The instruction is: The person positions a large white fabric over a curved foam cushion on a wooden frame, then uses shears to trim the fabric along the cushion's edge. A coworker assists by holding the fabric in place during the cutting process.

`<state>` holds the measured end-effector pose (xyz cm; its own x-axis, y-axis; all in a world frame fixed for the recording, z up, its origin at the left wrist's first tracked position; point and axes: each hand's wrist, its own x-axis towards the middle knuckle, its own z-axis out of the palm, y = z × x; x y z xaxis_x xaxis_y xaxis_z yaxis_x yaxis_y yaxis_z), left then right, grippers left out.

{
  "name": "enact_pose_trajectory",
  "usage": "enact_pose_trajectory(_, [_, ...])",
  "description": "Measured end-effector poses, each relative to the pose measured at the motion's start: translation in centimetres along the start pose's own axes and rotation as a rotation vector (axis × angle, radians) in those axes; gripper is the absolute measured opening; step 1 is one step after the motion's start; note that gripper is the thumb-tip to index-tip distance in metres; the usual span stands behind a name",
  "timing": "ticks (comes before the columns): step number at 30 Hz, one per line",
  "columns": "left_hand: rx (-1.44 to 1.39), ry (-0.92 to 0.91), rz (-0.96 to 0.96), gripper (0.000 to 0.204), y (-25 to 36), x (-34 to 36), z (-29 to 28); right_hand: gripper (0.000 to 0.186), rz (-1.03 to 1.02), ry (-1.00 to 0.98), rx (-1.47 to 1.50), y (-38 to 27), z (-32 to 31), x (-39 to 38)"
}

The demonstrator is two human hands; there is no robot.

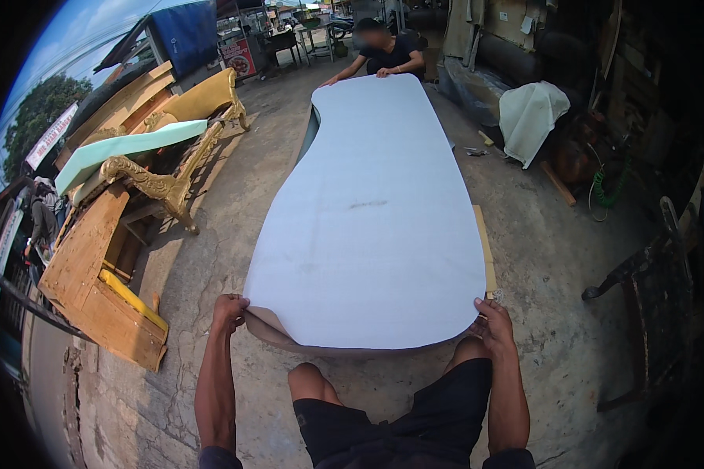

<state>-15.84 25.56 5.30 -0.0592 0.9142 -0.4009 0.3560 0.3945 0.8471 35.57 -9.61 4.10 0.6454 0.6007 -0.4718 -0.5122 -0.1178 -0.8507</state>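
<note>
A long white sheet [368, 219] with a curved outline and rounded corners lies stretched out before me over a longer piece below it, with brownish-grey material showing at the near edge and a small dark smudge near its middle. My left hand [231, 309] is closed on its near-left corner, which curls up a little. My right hand [493, 319] is closed on the near-right corner. At the far end a co-worker [387, 51] crouches with both hands on the sheet's edge.
Gold carved furniture [172, 191], a pale green foam strip [133, 148] and wooden panels [94, 289] are piled at left. At right are a draped cream cloth [528, 113], a green coiled hose [602, 187] and a dark chair frame [633, 289]. Tan board [486, 242] shows beside the sheet.
</note>
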Motion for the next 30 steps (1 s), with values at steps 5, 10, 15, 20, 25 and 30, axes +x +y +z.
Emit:
enact_pose_trajectory(5, [0.151,-0.023,-0.098,0.013,0.1,0.0,-0.5,0.023,0.151,-0.054,-0.058,-0.1,-1.0,0.0])
enact_pose_trajectory(10, [0.242,-0.024,-0.148,0.011,-0.6,1.3,-0.3,0.021,0.119,0.098,-0.242,-1.4,0.0,-1.4])
enact_pose_trajectory(15, [0.620,-0.029,-0.118,0.022,-1.7,2.3,0.4,0.046,-0.131,0.255,-1.060,-2.5,2.2,-5.8])
enact_pose_trajectory(20, [0.734,0.006,-0.184,0.027,-1.7,1.1,2.5,0.050,-0.059,0.189,-1.272,-4.7,6.9,-12.1])
enact_pose_trajectory(25, [0.562,-0.233,-0.151,0.036,-0.2,-1.3,1.6,0.045,0.048,0.065,-1.423,-7.2,21.4,-15.1])
enact_pose_trajectory(30, [0.519,-0.894,-0.178,0.052,1.0,2.3,-8.3,0.046,0.227,-0.062,-1.318,-6.2,41.5,-15.8])
